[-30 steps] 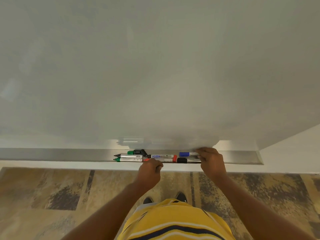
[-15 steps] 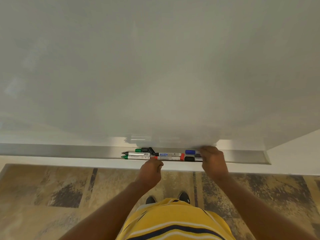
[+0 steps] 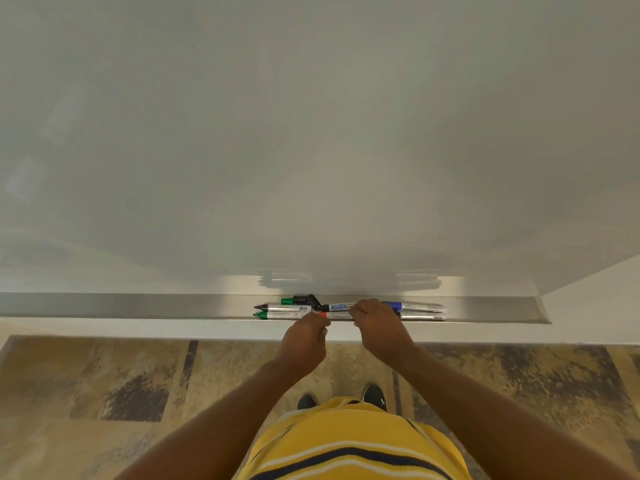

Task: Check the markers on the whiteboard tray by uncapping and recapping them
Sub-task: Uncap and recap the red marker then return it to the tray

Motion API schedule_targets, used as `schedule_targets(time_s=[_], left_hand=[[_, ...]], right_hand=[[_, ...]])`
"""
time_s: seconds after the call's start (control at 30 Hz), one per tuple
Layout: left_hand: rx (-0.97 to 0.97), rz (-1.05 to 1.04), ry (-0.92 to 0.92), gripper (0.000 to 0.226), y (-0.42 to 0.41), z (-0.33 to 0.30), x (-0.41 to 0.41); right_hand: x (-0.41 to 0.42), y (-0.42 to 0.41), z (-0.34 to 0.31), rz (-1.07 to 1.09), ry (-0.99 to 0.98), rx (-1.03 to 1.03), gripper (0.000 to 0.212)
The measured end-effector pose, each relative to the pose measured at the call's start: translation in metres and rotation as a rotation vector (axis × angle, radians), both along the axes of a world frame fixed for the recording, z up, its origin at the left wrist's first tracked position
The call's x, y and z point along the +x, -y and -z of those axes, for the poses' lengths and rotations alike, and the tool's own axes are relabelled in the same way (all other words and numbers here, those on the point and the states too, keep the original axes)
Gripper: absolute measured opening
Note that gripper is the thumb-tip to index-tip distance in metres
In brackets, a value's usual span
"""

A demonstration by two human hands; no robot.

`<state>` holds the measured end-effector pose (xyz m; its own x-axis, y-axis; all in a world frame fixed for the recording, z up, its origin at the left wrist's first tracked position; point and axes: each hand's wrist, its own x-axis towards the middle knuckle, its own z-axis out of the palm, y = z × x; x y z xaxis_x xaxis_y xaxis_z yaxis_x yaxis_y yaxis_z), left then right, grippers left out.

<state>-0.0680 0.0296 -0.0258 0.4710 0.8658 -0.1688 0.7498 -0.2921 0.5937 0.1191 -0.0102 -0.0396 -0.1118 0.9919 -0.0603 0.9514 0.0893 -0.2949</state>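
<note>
So the markers are all lying flat in the metal tray (image 3: 138, 306) along the bottom of the whiteboard (image 3: 311, 133), long axes running left-right with the tray. On the left there's a black marker (image 3: 282, 308) and a green marker (image 3: 280, 315) side by side, both uncapped with tips pointing left, and a loose green cap (image 3: 287, 301) and black cap (image 3: 306, 300) sit just behind them against the board. The red marker (image 3: 337, 315) lies at the front edge of the tray, also left-right, red tip end pointing left. The left hand (image 3: 304, 341) is curled with thumb and fingertips pinched right at that red end, though I can't tell whether a cap is in there. The right hand (image 3: 375, 323) is closed down over the red marker's barrel, fingers pressed together on it. Behind it is a blue-labelled marker (image 3: 337, 306), and to the right a blue marker (image 3: 412, 306) and another silver one (image 3: 422, 317), same orientation.
</note>
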Motion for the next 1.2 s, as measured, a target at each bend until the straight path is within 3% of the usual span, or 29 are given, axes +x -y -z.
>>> schedule_targets(time_s=[0.33,0.57,0.83,1.03,1.2], left_hand=[[0.015,-0.025,0.017,0.028,-0.004,0.002,-0.006],[0.062,-0.055,0.048,0.022,-0.005,0.000,0.001],[0.081,0.102,0.023,0.024,-0.004,-0.009,0.053],[0.077,0.165,-0.139,0.019,-0.011,-0.015,0.095],[0.155,0.371,-0.343,0.028,-0.016,-0.016,0.108]], right_hand=[[-0.007,-0.010,-0.004,0.049,0.033,-0.022,0.028],[0.009,-0.006,-0.016,0.191,-0.138,0.036,0.029],[0.061,0.013,-0.038,0.411,-0.271,0.084,0.019],[0.077,0.026,-0.039,0.458,-0.280,0.090,0.024],[0.086,0.035,-0.037,0.472,-0.299,0.100,0.020]])
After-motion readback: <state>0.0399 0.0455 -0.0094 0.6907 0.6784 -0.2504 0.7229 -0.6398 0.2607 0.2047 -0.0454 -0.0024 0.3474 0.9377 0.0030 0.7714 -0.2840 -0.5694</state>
